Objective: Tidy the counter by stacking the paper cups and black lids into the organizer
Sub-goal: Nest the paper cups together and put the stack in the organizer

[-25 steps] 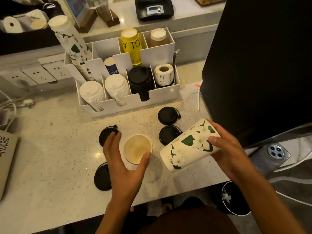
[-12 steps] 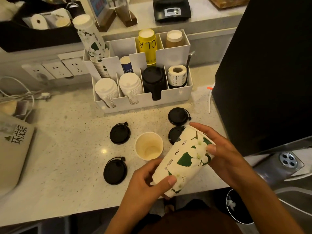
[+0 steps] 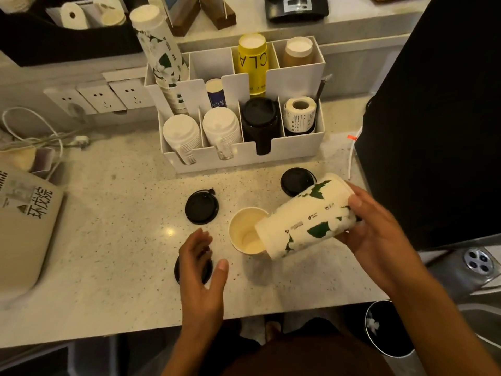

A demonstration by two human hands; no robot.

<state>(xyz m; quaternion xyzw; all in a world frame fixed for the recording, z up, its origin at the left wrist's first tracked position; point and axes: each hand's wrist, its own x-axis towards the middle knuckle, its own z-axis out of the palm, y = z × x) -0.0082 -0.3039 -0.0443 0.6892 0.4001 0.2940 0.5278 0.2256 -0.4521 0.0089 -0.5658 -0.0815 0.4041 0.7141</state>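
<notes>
Meanwhile, the right hand [image 3: 379,234] is gripping a flowered cup [image 3: 306,217] tilted over the plain cup [image 3: 248,230]; the left hand [image 3: 202,270] is hovering, fingers spread, gripping nothing.

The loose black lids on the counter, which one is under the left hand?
The nearest lid, partly covered by the open left hand. The other two, one left of the upright cup and one by the organizer, lie uncovered.

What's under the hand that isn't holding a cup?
A black lid lies on the counter under the open left hand. Only its dark edges show beside the hand; its middle is covered.
</notes>
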